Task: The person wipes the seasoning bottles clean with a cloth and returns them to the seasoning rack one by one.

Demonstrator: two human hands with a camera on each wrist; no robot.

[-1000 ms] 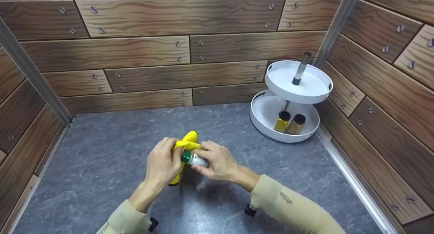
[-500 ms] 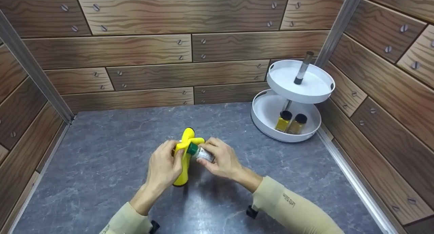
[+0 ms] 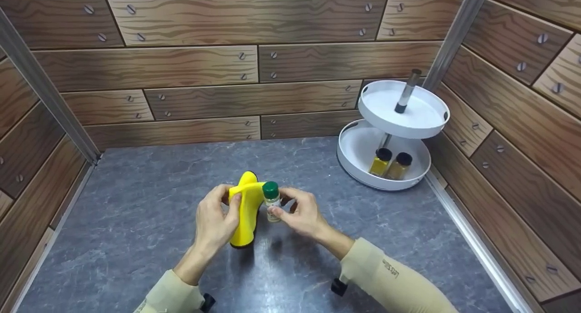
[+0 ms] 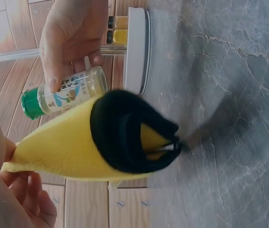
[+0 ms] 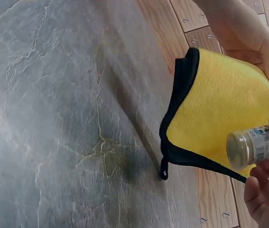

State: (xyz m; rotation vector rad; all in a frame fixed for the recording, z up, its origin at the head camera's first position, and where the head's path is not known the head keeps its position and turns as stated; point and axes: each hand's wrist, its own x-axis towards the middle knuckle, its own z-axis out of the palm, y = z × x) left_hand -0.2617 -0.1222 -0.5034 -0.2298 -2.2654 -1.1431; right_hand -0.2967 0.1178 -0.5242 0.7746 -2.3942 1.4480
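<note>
My left hand (image 3: 217,217) pinches a yellow cloth (image 3: 247,217) with dark edging, thumb in front. The cloth hangs folded above the table, its dark hem lowest in the left wrist view. In my right hand (image 3: 305,213) is a small clear spice jar (image 3: 273,206) with a green cap and a printed label, held upright between thumb and fingers just right of the cloth. The right wrist view shows the jar's bottom (image 5: 240,151) in front of the yellow fabric (image 5: 220,104). Some of the right fingers are hidden behind the jar.
A white two-tier round tray stand (image 3: 349,168) stands at the back right. Two dark-capped jars, one yellow (image 3: 379,165) and one brownish (image 3: 398,168), sit on its lower tier. Wood-patterned walls (image 3: 190,68) enclose the grey marbled tabletop (image 3: 150,195).
The jar has turned from lying tilted, cap against the cloth, to upright and apart from the left fingers. The cloth now hangs more spread out from the left hand.
</note>
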